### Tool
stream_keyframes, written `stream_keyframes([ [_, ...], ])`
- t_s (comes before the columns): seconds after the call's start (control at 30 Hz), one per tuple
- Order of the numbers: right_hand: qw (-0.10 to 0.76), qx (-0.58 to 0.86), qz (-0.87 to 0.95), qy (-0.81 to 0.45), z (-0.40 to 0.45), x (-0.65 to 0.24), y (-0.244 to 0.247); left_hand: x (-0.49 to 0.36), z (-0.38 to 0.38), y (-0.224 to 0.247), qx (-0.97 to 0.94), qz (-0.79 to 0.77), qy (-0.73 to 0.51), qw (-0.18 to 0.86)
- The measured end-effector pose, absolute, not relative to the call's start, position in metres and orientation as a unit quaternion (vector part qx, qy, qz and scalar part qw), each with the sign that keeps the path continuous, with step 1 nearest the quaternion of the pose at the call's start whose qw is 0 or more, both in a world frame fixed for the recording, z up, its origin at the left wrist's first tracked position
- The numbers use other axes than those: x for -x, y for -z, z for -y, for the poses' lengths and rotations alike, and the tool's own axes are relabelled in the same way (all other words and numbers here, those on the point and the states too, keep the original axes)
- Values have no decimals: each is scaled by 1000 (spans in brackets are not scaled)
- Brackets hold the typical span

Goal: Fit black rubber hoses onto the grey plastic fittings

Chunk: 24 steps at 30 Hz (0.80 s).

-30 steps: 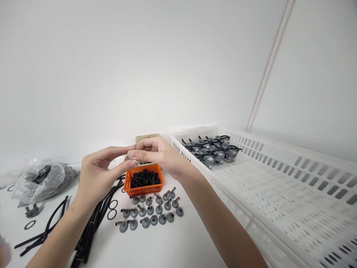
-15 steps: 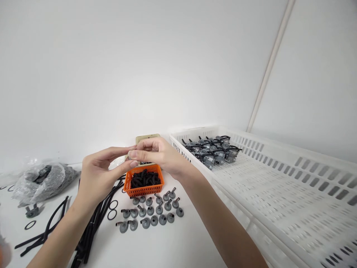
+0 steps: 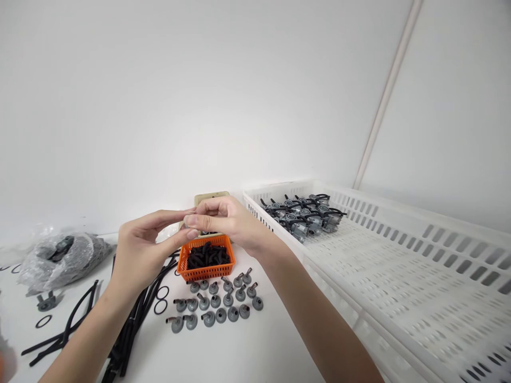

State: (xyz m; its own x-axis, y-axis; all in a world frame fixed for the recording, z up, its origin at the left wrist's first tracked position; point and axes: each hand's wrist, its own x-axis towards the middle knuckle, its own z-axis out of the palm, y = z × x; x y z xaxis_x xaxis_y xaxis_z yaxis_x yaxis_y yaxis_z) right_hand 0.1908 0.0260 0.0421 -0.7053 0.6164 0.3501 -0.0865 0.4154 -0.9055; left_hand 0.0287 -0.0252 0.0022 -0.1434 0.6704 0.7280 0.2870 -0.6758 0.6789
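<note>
My left hand (image 3: 149, 236) and my right hand (image 3: 223, 221) meet above the table, fingertips pinched together. Between them is a small part, mostly covered by the fingers; its kind cannot be made out. Just below and behind the hands stands an orange basket (image 3: 205, 275) filled with short black tube pieces (image 3: 208, 255). In front of it, grey round caps with angled spouts (image 3: 215, 301) are set out in rows on the white table (image 3: 223, 356).
At right is a large white perforated crate (image 3: 383, 266) with grey assemblies with black tubes (image 3: 303, 215) in its far corner. Left lie bubble wrap (image 3: 75, 260), long black tubes (image 3: 133, 324), black rings (image 3: 161, 306) and a grey part (image 3: 47, 301). A beige tray (image 3: 211, 196) stands behind the hands.
</note>
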Motion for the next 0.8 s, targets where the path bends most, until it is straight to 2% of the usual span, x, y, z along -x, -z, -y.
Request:
stream_keyframes([
  [0.8, 342, 174, 772, -507, -27, -191, -42, -28, 24, -1, -636, -381, -656, 143],
])
